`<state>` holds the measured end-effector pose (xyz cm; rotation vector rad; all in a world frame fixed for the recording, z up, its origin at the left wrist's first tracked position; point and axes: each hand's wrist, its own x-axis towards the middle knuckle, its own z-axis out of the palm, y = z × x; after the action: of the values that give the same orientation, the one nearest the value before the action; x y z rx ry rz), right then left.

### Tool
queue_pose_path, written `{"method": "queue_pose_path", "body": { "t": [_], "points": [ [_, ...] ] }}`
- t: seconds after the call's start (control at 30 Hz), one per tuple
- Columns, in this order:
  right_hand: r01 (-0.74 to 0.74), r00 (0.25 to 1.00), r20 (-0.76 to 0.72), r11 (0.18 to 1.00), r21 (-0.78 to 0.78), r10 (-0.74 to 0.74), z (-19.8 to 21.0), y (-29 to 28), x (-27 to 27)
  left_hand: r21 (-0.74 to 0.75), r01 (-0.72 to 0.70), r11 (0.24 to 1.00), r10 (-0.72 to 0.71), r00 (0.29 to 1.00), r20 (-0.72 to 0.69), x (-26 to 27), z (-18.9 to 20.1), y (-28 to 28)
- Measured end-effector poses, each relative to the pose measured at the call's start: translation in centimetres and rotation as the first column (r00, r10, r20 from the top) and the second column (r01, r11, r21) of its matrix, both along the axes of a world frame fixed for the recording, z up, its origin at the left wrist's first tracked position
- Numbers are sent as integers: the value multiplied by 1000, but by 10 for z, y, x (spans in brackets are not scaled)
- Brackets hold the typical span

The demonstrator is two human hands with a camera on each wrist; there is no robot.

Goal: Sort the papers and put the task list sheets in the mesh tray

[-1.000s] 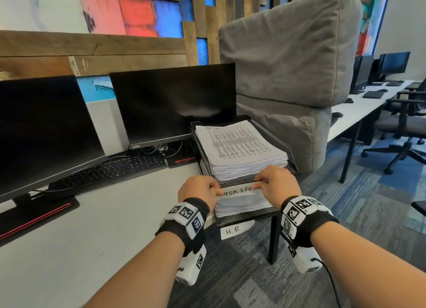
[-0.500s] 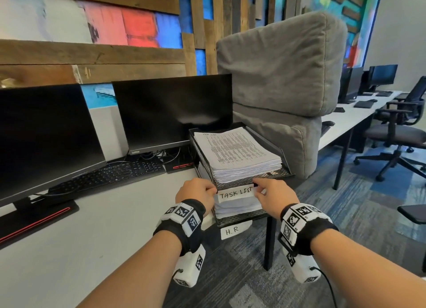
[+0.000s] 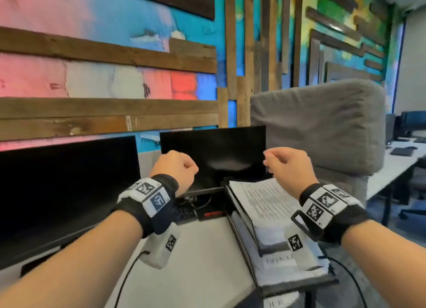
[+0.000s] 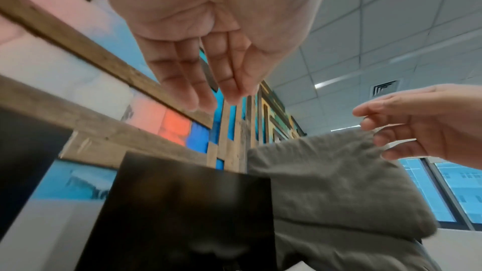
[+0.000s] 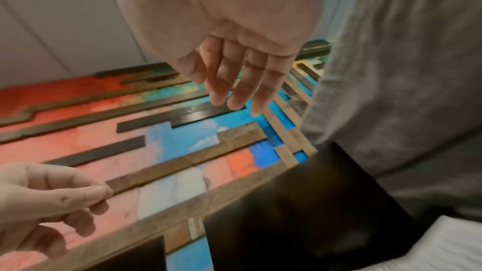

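the right wrist strap hides part of the mesh tray [image 3: 239, 215] and its front label [image 3: 277, 261], whose writing is too blurred to read. the stack of printed sheets [image 3: 260, 201] lies in the tray's top tier at the counter [image 3: 196, 261] edge. only the wrist views show the palms: left hand [image 3: 176, 169] and right hand [image 3: 288, 167], raised above the tray, hang loosely curled and hold nothing.

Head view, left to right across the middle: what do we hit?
Left monitor → left hand → second monitor → right hand → grey cushion → far desk.
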<state>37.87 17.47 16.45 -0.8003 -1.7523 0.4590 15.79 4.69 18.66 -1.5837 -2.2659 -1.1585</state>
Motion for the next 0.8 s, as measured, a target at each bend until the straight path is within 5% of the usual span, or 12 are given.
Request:
{"method": "queue_pose_path", "body": {
  "t": [0.13,0.47,0.8],
  "points": [
    [-43,999,-16,984,170,47,78,4,-27,165,-48,985,65,993,-100,-36,73,1],
    [117,971,149,917,380,-186,300,22,-56,396,-215,893,331,909,-254,-91,296,-39],
    [20,898,393,909,417,-200,462,-3,-140,163,-499,851,511,717,-474,-130,452,-58]
  ]
}}
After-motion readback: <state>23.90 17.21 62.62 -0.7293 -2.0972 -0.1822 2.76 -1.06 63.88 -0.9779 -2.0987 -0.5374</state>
